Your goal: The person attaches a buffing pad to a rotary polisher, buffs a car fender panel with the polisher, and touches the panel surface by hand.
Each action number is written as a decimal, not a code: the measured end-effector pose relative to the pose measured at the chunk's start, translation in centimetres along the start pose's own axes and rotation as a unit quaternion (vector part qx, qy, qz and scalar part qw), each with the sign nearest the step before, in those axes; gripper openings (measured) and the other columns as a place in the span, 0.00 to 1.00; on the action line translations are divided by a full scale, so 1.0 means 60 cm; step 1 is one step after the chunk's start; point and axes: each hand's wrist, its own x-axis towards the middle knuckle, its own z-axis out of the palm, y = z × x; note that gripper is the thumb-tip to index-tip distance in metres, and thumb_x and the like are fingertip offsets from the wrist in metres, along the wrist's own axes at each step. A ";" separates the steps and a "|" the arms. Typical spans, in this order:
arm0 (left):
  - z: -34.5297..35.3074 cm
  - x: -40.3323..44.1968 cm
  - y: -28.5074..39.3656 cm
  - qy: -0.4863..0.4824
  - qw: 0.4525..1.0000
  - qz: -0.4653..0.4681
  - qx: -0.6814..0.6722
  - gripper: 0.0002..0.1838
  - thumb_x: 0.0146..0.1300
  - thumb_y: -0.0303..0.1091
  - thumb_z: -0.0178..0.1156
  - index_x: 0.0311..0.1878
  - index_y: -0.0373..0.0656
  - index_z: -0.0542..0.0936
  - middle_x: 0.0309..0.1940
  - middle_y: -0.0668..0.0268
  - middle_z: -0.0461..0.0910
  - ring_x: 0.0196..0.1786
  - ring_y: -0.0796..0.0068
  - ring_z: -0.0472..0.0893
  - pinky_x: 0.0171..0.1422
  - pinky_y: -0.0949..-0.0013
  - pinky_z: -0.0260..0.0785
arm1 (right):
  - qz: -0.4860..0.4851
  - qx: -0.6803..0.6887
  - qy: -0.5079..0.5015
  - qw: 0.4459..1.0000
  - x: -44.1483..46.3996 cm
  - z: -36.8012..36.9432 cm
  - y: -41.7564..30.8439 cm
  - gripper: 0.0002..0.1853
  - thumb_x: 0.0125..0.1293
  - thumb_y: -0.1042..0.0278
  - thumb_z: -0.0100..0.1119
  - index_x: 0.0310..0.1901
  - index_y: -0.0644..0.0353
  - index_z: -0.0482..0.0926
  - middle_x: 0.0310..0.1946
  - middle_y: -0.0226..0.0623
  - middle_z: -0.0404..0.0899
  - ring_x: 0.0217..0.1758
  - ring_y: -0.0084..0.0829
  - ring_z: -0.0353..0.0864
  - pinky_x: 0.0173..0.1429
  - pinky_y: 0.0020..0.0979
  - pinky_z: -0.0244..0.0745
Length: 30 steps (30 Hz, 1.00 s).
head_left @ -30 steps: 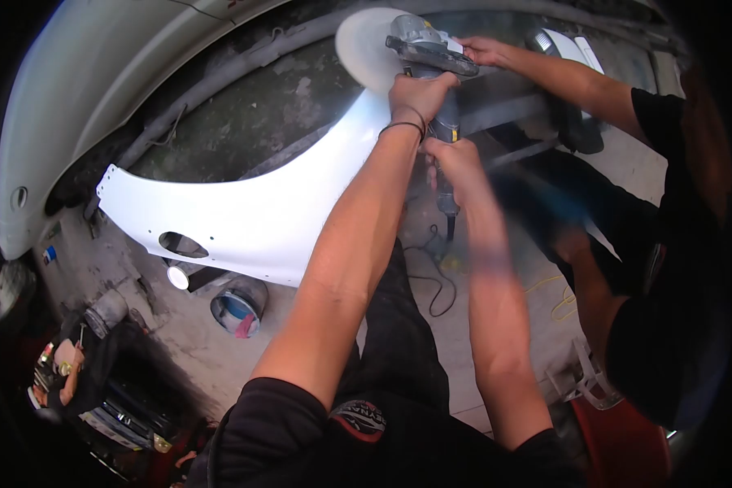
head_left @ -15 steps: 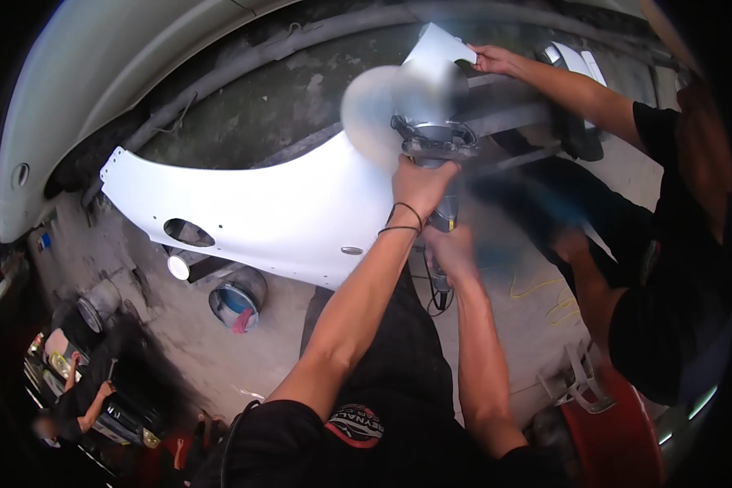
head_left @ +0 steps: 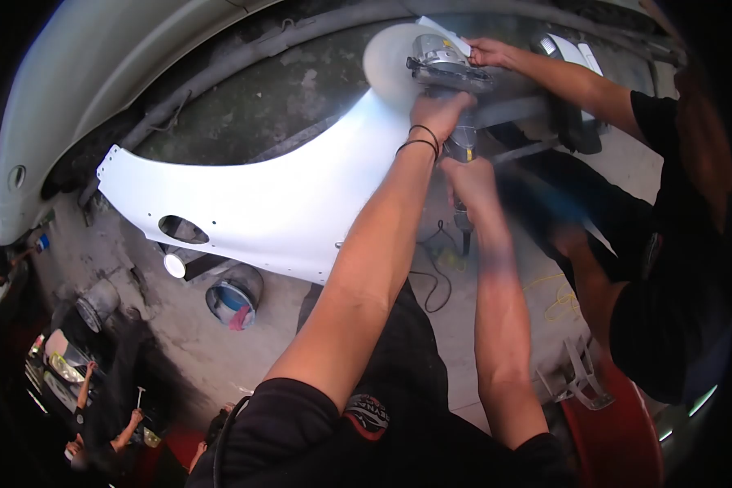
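My left hand (head_left: 441,115), with dark bands at the wrist, grips the front of a rotary polisher (head_left: 451,69) just below its metal head. Lower on the tool, my right hand (head_left: 470,180) wraps round the rear of its body. The polisher's pale round pad (head_left: 389,67) faces left over the upper end of a white car fender (head_left: 276,199); whether it touches cannot be made out. At the fender's top tip, a co-worker's hand (head_left: 490,52) holds the edge. A dark power cord (head_left: 441,281) hangs from the tool.
A bucket (head_left: 234,299) with a pink cloth stands under the fender beside a stand's round end (head_left: 175,266). A pale car body (head_left: 65,89) fills the upper left. The co-worker (head_left: 675,268) is close on the right, by a red part (head_left: 614,431). Other people are lower left.
Both my hands and the polisher have moved up and slightly right, toward the fender's top tip. More cord shows on the floor. The co-worker's hand still holds the tip.
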 end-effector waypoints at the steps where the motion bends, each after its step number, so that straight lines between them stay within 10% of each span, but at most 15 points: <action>1: -0.005 -0.008 -0.008 0.001 1.000 0.000 0.002 0.41 0.51 0.43 0.87 0.65 0.30 0.86 0.54 0.55 0.93 0.49 0.61 0.93 0.58 0.57 0.86 | 0.000 0.002 -0.002 1.000 -0.007 0.002 0.004 0.12 0.65 0.67 0.74 0.28 0.66 0.86 0.20 0.34 0.82 0.18 0.27 0.79 0.25 0.36 0.71; 10: -0.054 -0.196 -0.142 0.084 0.995 0.032 0.038 0.22 0.60 0.36 0.84 0.54 0.35 0.91 0.49 0.60 0.94 0.48 0.69 0.91 0.56 0.62 0.83 | 0.084 0.027 -0.020 0.996 -0.168 0.026 0.141 0.06 0.66 0.71 0.73 0.36 0.63 0.86 0.24 0.29 0.83 0.22 0.22 0.80 0.25 0.33 0.71; 14: -0.052 -0.179 -0.121 0.053 0.998 -0.008 0.039 0.39 0.56 0.38 0.85 0.68 0.31 0.83 0.58 0.51 0.93 0.60 0.59 0.93 0.67 0.60 0.84 | 0.050 0.042 -0.011 0.998 -0.147 0.030 0.144 0.06 0.66 0.71 0.73 0.34 0.62 0.85 0.24 0.28 0.82 0.21 0.21 0.78 0.24 0.33 0.71; 30: -0.002 0.060 0.003 0.028 0.990 0.030 0.138 0.37 0.47 0.51 0.88 0.53 0.29 0.93 0.49 0.51 0.96 0.52 0.59 0.95 0.62 0.60 0.86 | 0.025 0.109 -0.026 0.993 0.038 0.025 -0.002 0.09 0.67 0.68 0.76 0.33 0.61 0.86 0.25 0.31 0.83 0.22 0.24 0.80 0.27 0.34 0.74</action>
